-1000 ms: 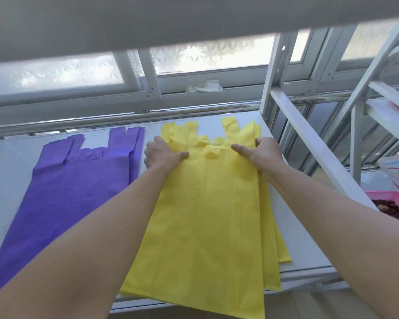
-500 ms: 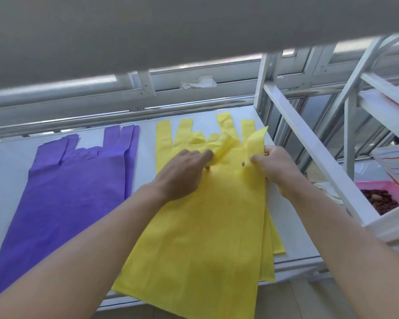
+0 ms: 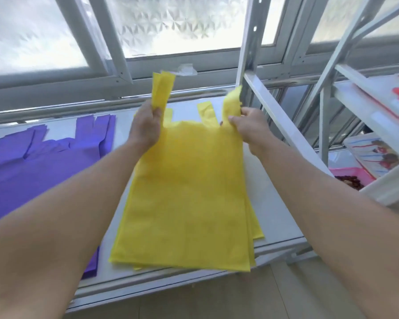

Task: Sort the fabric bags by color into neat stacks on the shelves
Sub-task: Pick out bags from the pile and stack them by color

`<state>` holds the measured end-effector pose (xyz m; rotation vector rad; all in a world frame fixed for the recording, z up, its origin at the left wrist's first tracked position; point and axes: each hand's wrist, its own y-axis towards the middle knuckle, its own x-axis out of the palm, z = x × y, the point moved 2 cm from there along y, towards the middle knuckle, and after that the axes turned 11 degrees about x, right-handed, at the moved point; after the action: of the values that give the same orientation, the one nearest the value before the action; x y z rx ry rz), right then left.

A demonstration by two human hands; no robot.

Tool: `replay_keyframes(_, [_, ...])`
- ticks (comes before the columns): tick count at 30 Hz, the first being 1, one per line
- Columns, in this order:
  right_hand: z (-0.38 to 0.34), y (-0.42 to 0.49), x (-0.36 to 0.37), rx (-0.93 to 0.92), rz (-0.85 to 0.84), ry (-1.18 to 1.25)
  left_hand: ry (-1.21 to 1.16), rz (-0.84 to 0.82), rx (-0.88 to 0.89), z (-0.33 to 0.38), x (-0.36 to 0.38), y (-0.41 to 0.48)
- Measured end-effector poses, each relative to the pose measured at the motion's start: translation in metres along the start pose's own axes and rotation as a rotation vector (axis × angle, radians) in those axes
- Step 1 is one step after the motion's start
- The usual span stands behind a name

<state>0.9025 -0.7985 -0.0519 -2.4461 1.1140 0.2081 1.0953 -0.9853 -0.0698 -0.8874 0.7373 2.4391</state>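
My left hand [image 3: 145,127] pinches one handle strap of the top yellow bag [image 3: 189,192], and my right hand [image 3: 247,127] pinches the other. The bag's upper end is lifted, its bottom resting on the yellow stack [image 3: 257,229] on the shelf [image 3: 279,203]. It looks light, thin and floppy, so the straps seem the surest hold. Purple bags [image 3: 44,171] lie just beside, to the left. A slanted shelf brace [image 3: 286,127] crowds my right hand.
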Motion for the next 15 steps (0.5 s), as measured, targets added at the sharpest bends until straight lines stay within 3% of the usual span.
replay_keyframes(5, [0.011,0.024,0.010,0.028,0.121,-0.407,0.276,-0.264,-0.280,-0.016,0.026,0.010])
replay_keyframes(9, [0.018,0.028,0.015,0.008,0.183,-0.784,0.311,-0.203,-0.372,-0.006,0.028,0.006])
replay_keyframes(15, [0.013,0.037,0.011,0.106,0.076,-0.698,0.241,-0.302,-0.438,0.005,0.017,0.017])
